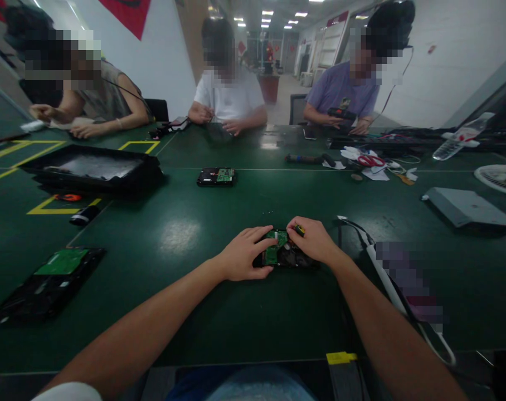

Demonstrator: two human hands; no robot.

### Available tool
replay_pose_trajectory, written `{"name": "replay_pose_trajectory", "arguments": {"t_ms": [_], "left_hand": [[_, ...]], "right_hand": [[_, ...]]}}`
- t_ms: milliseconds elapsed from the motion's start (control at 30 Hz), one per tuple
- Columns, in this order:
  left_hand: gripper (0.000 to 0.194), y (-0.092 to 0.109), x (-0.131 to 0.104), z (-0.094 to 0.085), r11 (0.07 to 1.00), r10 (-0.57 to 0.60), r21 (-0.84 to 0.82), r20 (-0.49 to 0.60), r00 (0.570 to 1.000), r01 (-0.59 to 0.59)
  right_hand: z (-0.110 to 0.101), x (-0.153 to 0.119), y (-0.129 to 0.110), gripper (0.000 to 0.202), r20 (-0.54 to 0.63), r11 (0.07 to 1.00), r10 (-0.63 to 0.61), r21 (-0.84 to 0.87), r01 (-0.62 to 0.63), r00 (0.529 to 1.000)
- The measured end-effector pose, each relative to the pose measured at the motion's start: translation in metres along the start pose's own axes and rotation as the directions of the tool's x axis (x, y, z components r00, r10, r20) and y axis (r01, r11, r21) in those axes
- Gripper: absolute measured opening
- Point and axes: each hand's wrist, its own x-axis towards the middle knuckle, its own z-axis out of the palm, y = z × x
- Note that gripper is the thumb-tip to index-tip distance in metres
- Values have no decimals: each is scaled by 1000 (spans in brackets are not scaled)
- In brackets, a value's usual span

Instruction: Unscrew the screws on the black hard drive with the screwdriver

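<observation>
A hard drive (292, 257) with a green circuit board lies flat on the green table in front of me. My left hand (247, 253) grips its left end, thumb along the near edge and fingers over the board and far edge. Pinched in my right hand (314, 239) is a small screwdriver (298, 229) with a yellow and black handle, held over the drive. Its tip is hidden by my fingers. Several tiny screws (268, 212) lie just beyond the drive.
Other hard drives lie at the left (48, 284) and farther back (217, 176). A black tray (94, 167) stands back left. On the right are a phone (407, 278), a white cable (387, 273) and a grey box (470, 209). Three people sit across the table.
</observation>
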Motion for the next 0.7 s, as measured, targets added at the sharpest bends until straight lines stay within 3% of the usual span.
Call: {"name": "replay_pose_trajectory", "arguments": {"t_ms": [467,700], "left_hand": [[66,6,15,-1,1000,5,14,-1,1000,-5],[65,-6,26,3,1000,-2,-18,5,1000,2]], "right_hand": [[-7,0,2,11,5,998,22,65,-22,1000],[-13,8,6,12,3,984,79,159,-78,997]]}}
